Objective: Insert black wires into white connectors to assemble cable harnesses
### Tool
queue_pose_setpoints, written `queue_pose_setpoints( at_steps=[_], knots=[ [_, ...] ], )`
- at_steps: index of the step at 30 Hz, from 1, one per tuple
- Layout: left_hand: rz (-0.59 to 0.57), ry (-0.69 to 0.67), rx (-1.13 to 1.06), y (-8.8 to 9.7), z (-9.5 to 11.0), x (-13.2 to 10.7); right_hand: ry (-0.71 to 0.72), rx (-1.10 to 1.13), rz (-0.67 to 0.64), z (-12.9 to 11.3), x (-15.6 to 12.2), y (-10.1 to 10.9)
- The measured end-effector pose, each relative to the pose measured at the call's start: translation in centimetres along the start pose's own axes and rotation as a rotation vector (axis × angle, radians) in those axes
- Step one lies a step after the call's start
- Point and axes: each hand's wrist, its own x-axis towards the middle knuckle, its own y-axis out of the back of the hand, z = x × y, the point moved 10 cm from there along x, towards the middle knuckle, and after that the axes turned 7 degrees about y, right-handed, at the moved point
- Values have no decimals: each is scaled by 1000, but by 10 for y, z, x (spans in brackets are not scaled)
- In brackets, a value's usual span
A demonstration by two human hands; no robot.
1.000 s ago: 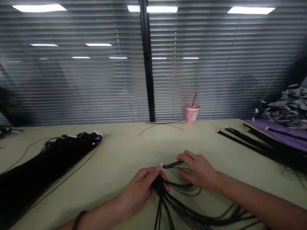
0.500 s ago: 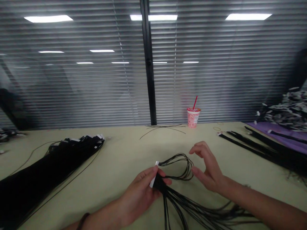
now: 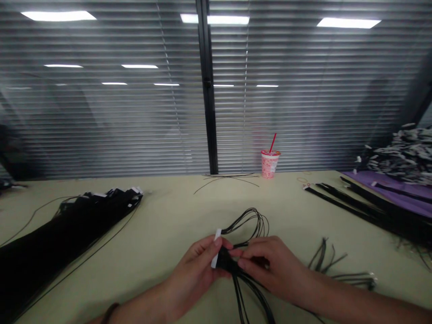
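Note:
My left hand (image 3: 202,265) pinches a white connector (image 3: 215,259) at the end of a black wire harness (image 3: 225,261). Some of the thin black wires arch up from the connector in a loop (image 3: 258,220) and bend back toward my fingers. The other wires trail down and to the right, passing under my right wrist, where their loose ends (image 3: 324,256) show. My right hand (image 3: 265,258) is closed, thumb and fingers pressed on the wires just right of the connector. Its fingertips partly hide which strands they grip.
A thick bundle of black wires (image 3: 74,225) with white ends lies at left. More black bundles (image 3: 357,207) lie at right beside a purple sheet (image 3: 405,198) under a heap of white-ended wires (image 3: 405,153). A pink cup (image 3: 270,164) with a straw stands by the blinds; loose wires (image 3: 229,177) lie near it.
My right hand has moved left and down from beside the wire loop, its fingers closing on the wires near the connector. My left hand keeps its hold.

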Motion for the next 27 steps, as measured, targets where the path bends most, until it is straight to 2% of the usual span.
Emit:
queue_pose_setpoints(
  at_steps=[3,7,11,18,24,27],
  knots=[
    [17,0,21,2,-1,0,121,-144,-19,-13,-2,1],
    [2,-6,49,-1,-1,-1,359,-498,-32,-36,-11,-3],
    [3,-14,53,-1,0,-2,398,-618,-55,-37,-14,-5],
    [5,-7,73,0,-2,-1,324,-576,-65,-36,-7,3],
    [13,9,95,-4,-1,-2,161,-179,-137,-35,-6,7],
    [-1,3,120,-6,-2,-2,114,-110,-116,-34,-7,9]
  ],
)
